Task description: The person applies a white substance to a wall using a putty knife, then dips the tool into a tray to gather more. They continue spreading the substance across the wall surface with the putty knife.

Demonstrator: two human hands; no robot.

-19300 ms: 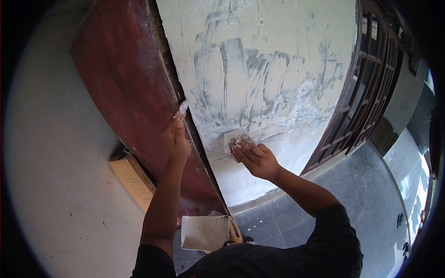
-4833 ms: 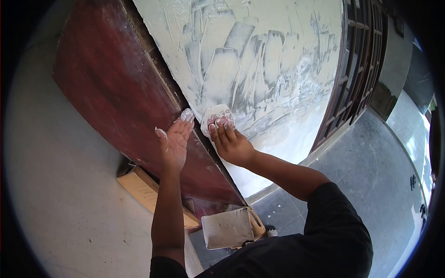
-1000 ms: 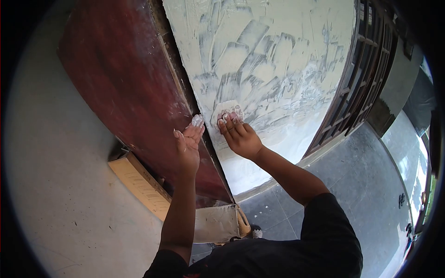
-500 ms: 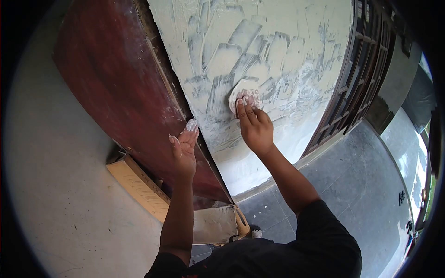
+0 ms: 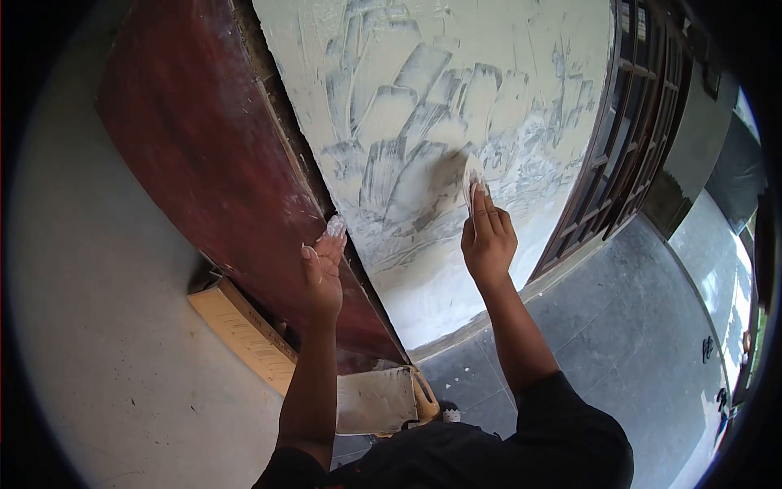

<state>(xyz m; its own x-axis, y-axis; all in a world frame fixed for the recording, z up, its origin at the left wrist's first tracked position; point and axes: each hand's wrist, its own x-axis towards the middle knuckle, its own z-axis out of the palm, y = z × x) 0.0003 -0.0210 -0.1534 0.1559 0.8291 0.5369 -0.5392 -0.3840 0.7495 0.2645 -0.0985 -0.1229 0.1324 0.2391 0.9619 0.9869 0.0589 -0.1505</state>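
My right hand (image 5: 490, 247) grips a flat, rounded putty scraper (image 5: 472, 175), turned nearly edge-on and coated with white putty. It is close in front of the wall (image 5: 456, 106), which carries pale putty in broad overlapping strokes with grey patches between them. My left hand (image 5: 324, 275) is raised palm up, thumb apart from the fingers, with white putty (image 5: 335, 226) on its fingertips. Behind it in this view are a dark red wooden panel (image 5: 212, 155) and the dark gap along the wall's edge.
A long cardboard box (image 5: 244, 334) lies at the foot of the red panel. Below my left forearm is a putty-smeared tray (image 5: 375, 401) with a yellowish handle (image 5: 424, 395). Barred window frames (image 5: 607, 155) stand at the right, above a grey tiled floor (image 5: 603, 326) with white specks.
My right hand has moved right and turned the scraper from face-on to nearly edge-on. A smoother putty patch shows where the scraper was. My left hand has barely moved.
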